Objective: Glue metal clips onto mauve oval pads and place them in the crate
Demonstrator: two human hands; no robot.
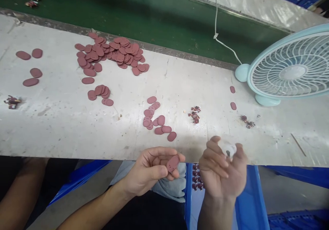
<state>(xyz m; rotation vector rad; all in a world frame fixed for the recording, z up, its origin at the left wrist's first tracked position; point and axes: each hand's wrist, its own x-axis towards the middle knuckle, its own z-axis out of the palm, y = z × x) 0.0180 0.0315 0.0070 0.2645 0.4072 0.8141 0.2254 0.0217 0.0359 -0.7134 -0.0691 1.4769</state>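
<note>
My left hand [156, 166] holds a dark red oval piece [173, 163] between thumb and fingers, over the table's front edge. To its right, my right hand [223, 168] is raised palm up, its fingers curled around a small whitish, see-through item [228, 150] with a dark spot, too blurred to name. Beyond my hands lies a loose group of red ovals [161, 120]. Small dark red and white figures [195, 115] sit in a cluster to the right of that group.
A large pile of red ovals [115, 51] lies at the back left. A light blue fan [293, 72] stands at the right, its white cord crossing the green strip [164, 27]. A blue crate [253, 202] with figures is below the edge. Another person's arm [23, 192] shows at lower left.
</note>
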